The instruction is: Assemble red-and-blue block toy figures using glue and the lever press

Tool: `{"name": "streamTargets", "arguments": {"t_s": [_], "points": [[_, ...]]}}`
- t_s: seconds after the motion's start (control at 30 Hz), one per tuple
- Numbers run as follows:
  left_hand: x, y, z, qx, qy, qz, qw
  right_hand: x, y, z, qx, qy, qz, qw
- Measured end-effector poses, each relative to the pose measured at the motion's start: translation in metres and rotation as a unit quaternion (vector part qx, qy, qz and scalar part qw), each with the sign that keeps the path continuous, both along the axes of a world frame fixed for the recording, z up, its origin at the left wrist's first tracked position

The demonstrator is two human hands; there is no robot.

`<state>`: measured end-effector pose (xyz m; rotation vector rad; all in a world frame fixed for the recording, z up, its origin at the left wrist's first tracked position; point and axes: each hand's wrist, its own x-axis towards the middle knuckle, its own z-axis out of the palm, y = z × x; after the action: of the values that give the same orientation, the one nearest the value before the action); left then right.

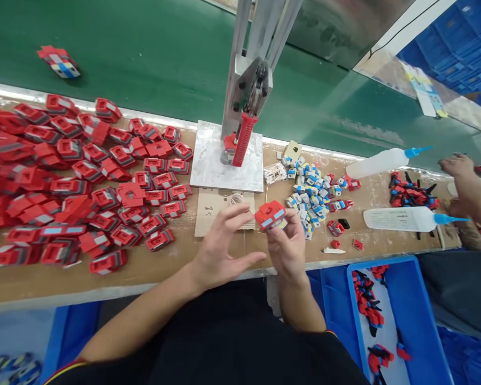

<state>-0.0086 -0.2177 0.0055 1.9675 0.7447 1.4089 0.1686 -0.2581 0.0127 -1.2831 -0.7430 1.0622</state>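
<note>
Blocky red plastic piece (270, 212), near-right of flat grey metal plate (208, 166): long axis crosswise, pale panels (279, 215) nearside. Right fingers (294, 225) pinch it; left fingers (234, 214) spread, empty.

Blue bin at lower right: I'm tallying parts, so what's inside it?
The blue bin holds red, black and blue pieces on a pale bottom. Anything under the pieces is covered, and the bin's near end falls outside the picture.

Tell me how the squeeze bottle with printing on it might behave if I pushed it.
The squeeze bottle would probably roll: it lies on its rounded side. Its long blue nozzle might catch on things. The plastic looks thin, so it may flex.
</note>
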Motion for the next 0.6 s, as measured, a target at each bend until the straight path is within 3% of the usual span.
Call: {"name": "streamTargets", "arguments": {"t_s": [0.1, 0.27, 0.33, 0.47, 0.6], "points": [[0.008, 0.004, -0.011, 0.048, -0.018, -0.012, 0.999, -0.030, -0.012, -0.004, -0.023, 0.034, 0.037, 0.999], [-0.006, 0.007, -0.013, 0.031, -0.045, -0.076, 0.996, -0.032, -0.006, -0.003, 0.109, -0.142, -0.084, 0.980], [-0.007, 0.004, -0.013, 0.022, -0.046, -0.099, 0.994, -0.032, -0.002, 0.001, 0.138, -0.196, -0.085, 0.967], [-0.001, -0.005, -0.017, 0.027, -0.055, -0.093, 0.994, -0.042, 0.002, 0.010, 0.120, -0.264, -0.087, 0.953], [0.001, -0.010, -0.020, 0.060, -0.050, -0.056, 0.995, -0.052, 0.003, 0.013, 0.088, -0.233, -0.123, 0.961]]}}
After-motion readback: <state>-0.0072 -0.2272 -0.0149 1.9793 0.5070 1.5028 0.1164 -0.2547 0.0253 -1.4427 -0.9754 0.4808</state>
